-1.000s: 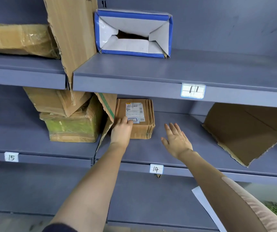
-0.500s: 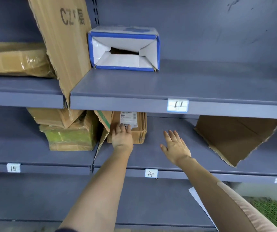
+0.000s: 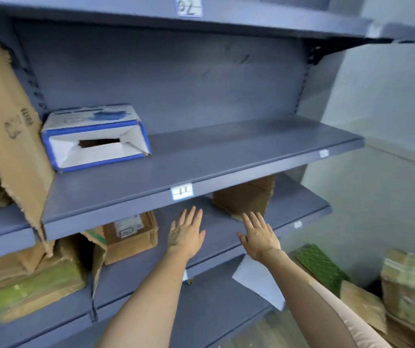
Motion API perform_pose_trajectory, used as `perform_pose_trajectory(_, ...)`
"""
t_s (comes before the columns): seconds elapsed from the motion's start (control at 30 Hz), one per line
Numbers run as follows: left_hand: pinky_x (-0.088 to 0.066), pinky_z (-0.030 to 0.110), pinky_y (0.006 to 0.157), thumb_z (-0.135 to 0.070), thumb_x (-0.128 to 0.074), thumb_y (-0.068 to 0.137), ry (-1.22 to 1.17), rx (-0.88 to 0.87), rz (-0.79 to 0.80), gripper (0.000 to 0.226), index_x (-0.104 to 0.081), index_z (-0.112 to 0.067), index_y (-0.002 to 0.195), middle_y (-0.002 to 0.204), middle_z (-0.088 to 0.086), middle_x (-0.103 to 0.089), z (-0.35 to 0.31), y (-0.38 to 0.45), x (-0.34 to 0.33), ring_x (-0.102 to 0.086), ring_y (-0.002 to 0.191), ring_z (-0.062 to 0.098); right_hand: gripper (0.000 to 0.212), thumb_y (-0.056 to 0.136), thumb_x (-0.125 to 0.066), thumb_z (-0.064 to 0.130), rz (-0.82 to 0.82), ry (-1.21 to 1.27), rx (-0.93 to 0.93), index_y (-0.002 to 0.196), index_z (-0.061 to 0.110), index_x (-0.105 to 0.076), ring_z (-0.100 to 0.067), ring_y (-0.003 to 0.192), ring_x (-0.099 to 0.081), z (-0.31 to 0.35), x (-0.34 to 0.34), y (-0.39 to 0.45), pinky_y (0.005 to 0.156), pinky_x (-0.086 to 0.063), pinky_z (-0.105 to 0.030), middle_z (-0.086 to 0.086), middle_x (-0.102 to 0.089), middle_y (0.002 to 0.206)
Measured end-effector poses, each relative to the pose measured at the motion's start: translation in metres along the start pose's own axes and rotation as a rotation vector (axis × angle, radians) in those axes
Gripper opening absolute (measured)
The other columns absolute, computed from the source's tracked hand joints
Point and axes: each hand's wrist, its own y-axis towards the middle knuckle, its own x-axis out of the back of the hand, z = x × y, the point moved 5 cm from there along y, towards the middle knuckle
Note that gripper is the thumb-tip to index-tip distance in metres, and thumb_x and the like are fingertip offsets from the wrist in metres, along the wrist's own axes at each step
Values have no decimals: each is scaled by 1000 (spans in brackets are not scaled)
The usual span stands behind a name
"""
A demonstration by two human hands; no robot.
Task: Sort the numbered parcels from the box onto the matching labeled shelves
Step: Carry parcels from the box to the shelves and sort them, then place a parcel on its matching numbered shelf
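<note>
Now 2 flat, empty hands, left hand & right hand, beside 1 labelled parcel.

The upper shelf is hiding the rear of the labelled parcel at seven o'clock; its print is blurring past reading. The left arm is covering the lower shelf's tag.

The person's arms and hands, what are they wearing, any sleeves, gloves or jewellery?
Both hands are bare, with no gloves, and no rings or watch that can be made out. The left hand and its forearm are uncovered as far as the frame shows. Behind the right hand, a pale pink sleeve starts near the elbow.
</note>
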Motion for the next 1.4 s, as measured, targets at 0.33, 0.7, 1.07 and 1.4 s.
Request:
perform_pose_trajectory(0.33, -6, 42, 118, -38, -29, 102, -26, -481, 69, 62, 2, -19, 153, 160, -2, 9, -183, -35, -11, 6, 147, 17, 61, 101, -31, 38, -163, 12, -481, 153, 18, -5, -23, 148, 2, -139, 29, -158, 118, -8, -38, -4, -2, 160)
perform_pose_trajectory(0.7, -2, 43, 118, -39, -27, 102, -6, -921, 235, 61, 3, -22, 153, 160, -3, 12, -374, -136, -54, 10, 147, 18, 60, 101, -28, 42, -215, 28, -985, 153, 19, -7, -20, 148, 1, -280, 25, -358, 118, -8, -37, -3, -3, 160)
perform_pose_trajectory(1.07, -1, 42, 119, -40, -27, 102, 14, -998, 302, 61, 2, -22, 153, 160, -3, 11, -537, -178, -108, 9, 147, 17, 61, 102, -25, 44, -130, 34, -1130, 153, 18, -4, -21, 148, 2, -434, 3, -471, 118, -7, -36, -4, -1, 160)
perform_pose_trajectory(1.4, -3, 41, 118, -39, -27, 102, 86, -978, 412, 61, 2, -21, 153, 160, -1, 7, -626, -197, -169, 6, 147, 18, 61, 102, -26, 42, -61, 79, -1146, 153, 17, -4, -21, 148, 0, -530, -29, -526, 118, -9, -36, -6, -2, 160)
